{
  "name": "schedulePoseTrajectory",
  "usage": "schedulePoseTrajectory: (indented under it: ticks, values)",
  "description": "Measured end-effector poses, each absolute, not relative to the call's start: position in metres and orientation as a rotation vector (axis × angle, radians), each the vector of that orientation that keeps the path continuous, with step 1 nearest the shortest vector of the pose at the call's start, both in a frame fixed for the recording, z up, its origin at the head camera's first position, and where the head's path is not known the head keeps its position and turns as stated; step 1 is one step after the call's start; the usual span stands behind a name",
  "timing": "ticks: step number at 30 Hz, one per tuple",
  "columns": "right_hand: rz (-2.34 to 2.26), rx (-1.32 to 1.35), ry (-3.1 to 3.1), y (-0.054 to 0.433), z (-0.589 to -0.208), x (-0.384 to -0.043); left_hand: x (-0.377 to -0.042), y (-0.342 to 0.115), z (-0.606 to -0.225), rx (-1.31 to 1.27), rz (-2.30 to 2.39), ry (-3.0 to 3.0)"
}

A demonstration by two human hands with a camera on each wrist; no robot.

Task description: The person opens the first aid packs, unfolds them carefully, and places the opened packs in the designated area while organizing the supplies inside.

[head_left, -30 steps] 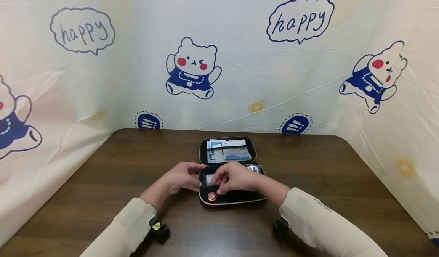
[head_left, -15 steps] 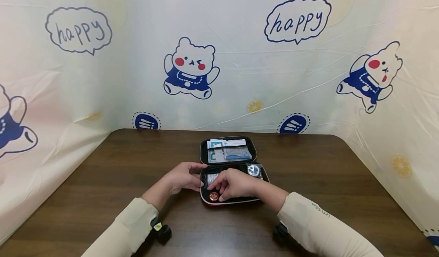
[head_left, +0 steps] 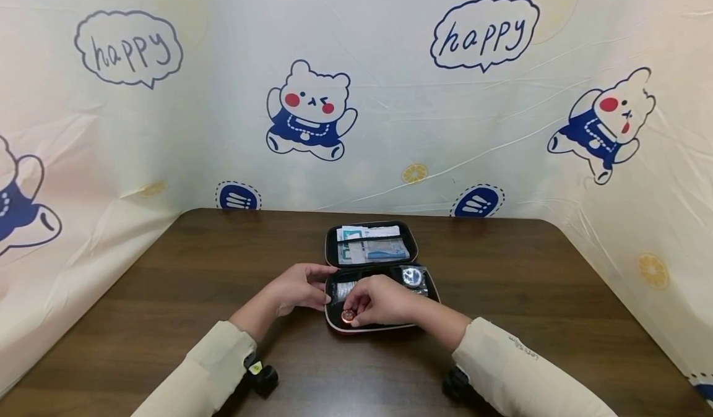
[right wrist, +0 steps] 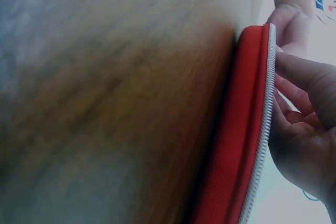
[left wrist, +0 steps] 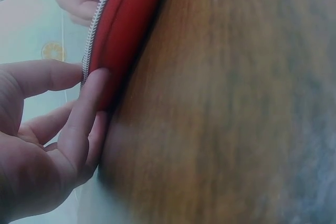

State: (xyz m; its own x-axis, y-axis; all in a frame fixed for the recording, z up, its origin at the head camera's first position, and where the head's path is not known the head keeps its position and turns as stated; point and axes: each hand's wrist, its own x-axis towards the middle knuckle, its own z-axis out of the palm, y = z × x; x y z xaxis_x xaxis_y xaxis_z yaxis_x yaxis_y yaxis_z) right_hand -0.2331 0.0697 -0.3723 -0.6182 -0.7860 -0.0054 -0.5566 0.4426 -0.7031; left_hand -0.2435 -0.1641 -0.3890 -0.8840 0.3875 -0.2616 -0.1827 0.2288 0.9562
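A zip case [head_left: 331, 251] lies unfolded on the table, its inside black. Its red outer wall [left wrist: 131, 19] and silver zip teeth show from the left wrist. My left hand [head_left: 298, 288] holds the case's left side, thumb at the zipped rim and fingers against the red wall. Over the lower half, my right hand [head_left: 387, 301] pinches a small round orange-red disc [head_left: 348, 316] at the front left corner; what kind of thing it is I cannot tell. From the right wrist, the case wall [right wrist: 226, 171] hides the disc and the fingertips.
White and blue packets [head_left: 370, 247] sit in the lid's mesh pocket. A clear packet [head_left: 344, 289] lies left in the lower half, and a bag with a round silver thing [head_left: 413, 276] lies right. Brown wooden table [head_left: 250, 237] surrounds the case; a printed cloth [head_left: 390, 95] hangs behind.
My right hand has come down and toward the front left corner of the case, and its fingertips now close on the disc. The left hand stays on the case's left side.
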Motion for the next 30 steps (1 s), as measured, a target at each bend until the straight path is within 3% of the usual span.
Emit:
schedulePoseTrajectory:
  ticks: [17,30]
  values:
    - [-1.006,-1.041,2.545,0.110,-0.364,-0.232,-0.242,-0.163,-0.390,0.137,1.698,2.095]
    - [-0.900,-1.039,2.702,0.113,-0.372,-0.240,-0.244,-0.165,-0.393,0.169,1.716,2.064]
